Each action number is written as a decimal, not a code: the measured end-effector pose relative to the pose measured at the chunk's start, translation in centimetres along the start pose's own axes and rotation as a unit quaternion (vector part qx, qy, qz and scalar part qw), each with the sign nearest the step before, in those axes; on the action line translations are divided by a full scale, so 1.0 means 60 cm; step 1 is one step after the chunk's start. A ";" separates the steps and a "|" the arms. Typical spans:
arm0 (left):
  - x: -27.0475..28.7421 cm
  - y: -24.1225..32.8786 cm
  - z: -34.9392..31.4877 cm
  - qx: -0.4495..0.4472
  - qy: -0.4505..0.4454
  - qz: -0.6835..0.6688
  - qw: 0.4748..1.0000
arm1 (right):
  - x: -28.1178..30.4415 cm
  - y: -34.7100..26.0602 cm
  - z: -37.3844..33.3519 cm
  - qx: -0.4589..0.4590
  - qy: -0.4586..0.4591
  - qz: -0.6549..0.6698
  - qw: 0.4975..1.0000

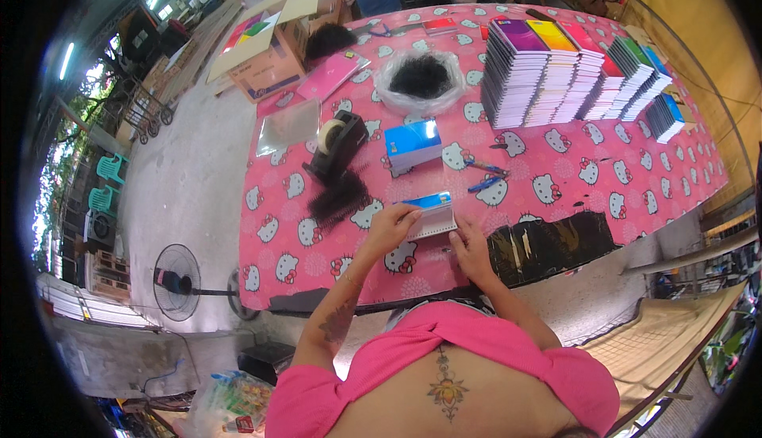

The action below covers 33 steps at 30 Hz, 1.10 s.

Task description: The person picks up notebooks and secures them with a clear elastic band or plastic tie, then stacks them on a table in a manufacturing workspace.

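Observation:
A small notebook (433,221) with a blue cover lies near the table's front edge, its cover folded up and a row of holes along its near edge. My left hand (392,228) pinches it at the left side. My right hand (470,246) grips its near right corner, with the thumb along the edge. Just beyond sits a stack of blue notebooks (413,144). Left of my hands is a pile of thin black strands, perhaps binding coils (340,198), beside a black tape dispenser (336,148). Blue pens (486,183) rest to the right.
Tall notebook stacks (520,73) in several colours fill the far right of the pink-covered table (381,267). A plastic bag of black strands (420,78) sits at the back, near an open carton (266,61). A fan (178,282) stands left of the table.

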State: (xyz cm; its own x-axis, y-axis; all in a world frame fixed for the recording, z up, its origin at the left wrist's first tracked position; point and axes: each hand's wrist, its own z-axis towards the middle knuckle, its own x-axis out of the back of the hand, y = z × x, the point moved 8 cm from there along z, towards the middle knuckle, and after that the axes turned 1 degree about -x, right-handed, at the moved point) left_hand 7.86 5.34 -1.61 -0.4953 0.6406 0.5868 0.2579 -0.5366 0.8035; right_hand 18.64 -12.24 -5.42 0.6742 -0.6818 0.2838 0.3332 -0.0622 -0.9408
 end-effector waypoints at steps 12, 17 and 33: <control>0.002 -0.012 -0.018 0.016 0.003 -0.078 0.997 | -0.013 -0.040 0.037 0.043 0.005 0.005 0.999; 0.005 0.089 -0.052 -0.177 0.081 0.143 0.970 | -0.036 -0.031 0.049 -0.066 -0.031 0.259 0.963; 0.041 0.030 -0.061 -0.062 0.162 -0.020 0.985 | -0.064 -0.092 0.095 0.055 -0.103 0.162 0.980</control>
State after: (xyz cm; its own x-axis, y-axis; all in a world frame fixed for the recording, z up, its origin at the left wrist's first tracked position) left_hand 4.07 3.96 0.93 -0.7471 0.4640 0.4760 0.1402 -0.5899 0.7952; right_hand 17.94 -5.12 -0.27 0.8709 -0.4912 0.0158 0.1411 0.2191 -0.9655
